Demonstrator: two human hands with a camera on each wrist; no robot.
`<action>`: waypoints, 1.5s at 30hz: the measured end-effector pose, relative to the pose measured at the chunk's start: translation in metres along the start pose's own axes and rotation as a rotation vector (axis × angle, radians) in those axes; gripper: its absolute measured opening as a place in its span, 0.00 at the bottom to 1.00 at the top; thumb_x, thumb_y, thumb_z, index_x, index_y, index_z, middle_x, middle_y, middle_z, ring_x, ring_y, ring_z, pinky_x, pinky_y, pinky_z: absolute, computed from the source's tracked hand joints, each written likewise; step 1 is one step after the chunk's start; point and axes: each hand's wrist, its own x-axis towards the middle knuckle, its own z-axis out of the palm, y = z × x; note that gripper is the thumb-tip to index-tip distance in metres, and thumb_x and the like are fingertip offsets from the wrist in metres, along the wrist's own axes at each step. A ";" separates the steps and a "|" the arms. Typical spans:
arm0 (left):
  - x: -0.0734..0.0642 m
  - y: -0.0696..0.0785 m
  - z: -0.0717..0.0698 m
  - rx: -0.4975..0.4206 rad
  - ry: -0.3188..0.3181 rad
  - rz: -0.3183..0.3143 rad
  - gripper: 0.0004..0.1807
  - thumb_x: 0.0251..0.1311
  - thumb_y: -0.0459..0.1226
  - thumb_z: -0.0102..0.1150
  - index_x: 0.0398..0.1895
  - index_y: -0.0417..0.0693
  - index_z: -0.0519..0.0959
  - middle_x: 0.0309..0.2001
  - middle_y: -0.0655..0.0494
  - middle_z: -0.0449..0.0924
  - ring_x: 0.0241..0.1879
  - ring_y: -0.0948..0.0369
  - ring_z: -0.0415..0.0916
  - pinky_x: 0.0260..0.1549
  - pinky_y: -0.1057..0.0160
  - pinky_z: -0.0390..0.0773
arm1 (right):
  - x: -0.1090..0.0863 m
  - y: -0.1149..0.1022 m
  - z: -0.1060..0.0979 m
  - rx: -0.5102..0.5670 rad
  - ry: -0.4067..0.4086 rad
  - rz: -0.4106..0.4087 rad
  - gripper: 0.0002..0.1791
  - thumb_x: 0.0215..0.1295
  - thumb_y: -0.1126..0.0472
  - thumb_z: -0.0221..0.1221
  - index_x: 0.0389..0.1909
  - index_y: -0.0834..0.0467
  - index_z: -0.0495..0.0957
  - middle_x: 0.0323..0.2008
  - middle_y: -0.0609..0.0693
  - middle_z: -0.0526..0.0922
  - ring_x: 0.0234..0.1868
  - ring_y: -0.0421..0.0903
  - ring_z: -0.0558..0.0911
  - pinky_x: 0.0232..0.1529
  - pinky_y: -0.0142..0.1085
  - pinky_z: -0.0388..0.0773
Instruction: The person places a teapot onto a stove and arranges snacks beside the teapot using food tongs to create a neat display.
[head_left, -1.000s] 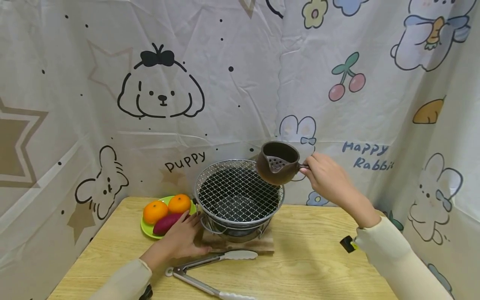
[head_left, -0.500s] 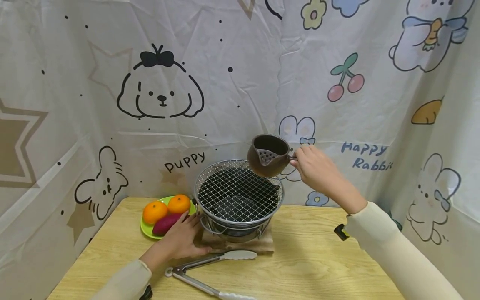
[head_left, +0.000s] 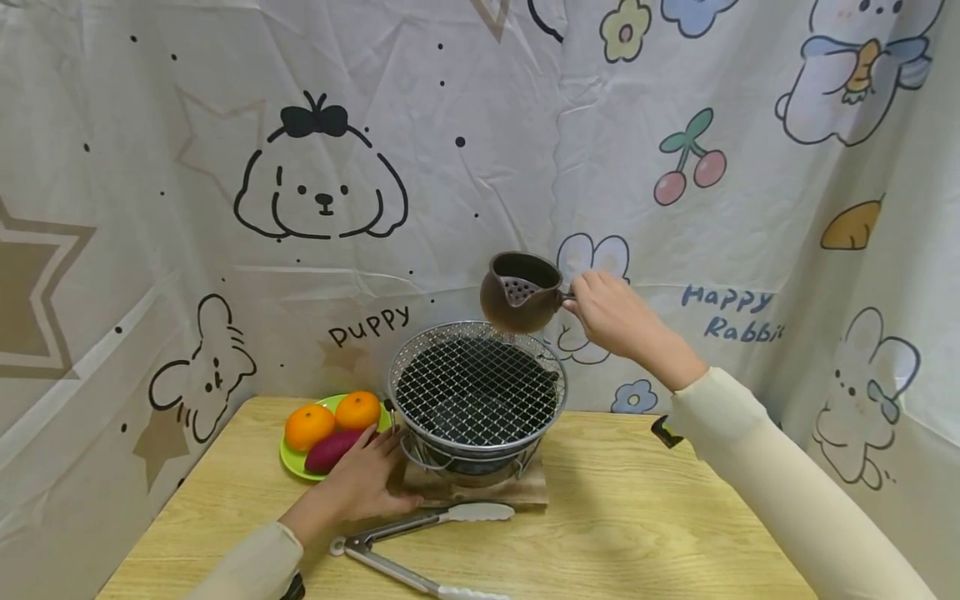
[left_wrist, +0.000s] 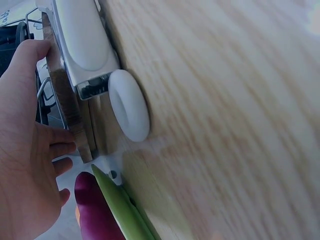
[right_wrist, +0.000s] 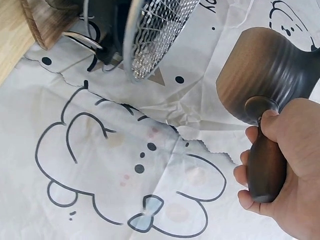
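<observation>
Brown, shading darker toward the mouth: this is the round pot (head_left: 516, 313) I have raised in my right hand (head_left: 611, 315). It hangs in the air, seen over the far rim of the mesh grill (head_left: 480, 392) and apart from it. Its spout (head_left: 519, 292), pierced with small holes, faces the near side. Its handle (right_wrist: 268, 167) points right, so the long axis from body to handle runs left to right. My right fingers are clamped round that handle.

My left hand (head_left: 363, 479) is low, on the near left of the grill, thumb and fingers apart, against the corner of the wooden board (head_left: 534, 483) beneath it. Just left, a green plate (head_left: 289, 464) carries two oranges (head_left: 310, 427) and a purple sweet potato (head_left: 328, 450). Metal tongs (head_left: 405, 525) lie spread on the near part of the table (head_left: 637, 508).

The head view shows the spout's holes and the dark opening. The right wrist view hides those but gives the handle's full length and the thumb against it. The left wrist view alone shows my left palm. I cannot tell whether the pot contains anything.
</observation>
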 end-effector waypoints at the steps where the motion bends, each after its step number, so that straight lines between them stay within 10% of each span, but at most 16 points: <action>1: 0.000 0.000 0.000 -0.002 -0.004 -0.002 0.54 0.56 0.72 0.54 0.70 0.35 0.71 0.71 0.36 0.69 0.73 0.41 0.65 0.75 0.36 0.55 | 0.003 0.001 0.000 0.001 -0.007 -0.001 0.13 0.77 0.62 0.51 0.34 0.67 0.68 0.29 0.58 0.69 0.30 0.55 0.70 0.33 0.47 0.71; 45: 0.000 0.001 0.000 0.015 0.015 0.003 0.53 0.56 0.71 0.55 0.69 0.36 0.72 0.70 0.38 0.72 0.71 0.42 0.68 0.74 0.37 0.58 | 0.053 -0.016 0.018 -0.001 -0.349 0.090 0.15 0.81 0.56 0.46 0.40 0.65 0.70 0.34 0.58 0.71 0.38 0.56 0.73 0.42 0.50 0.74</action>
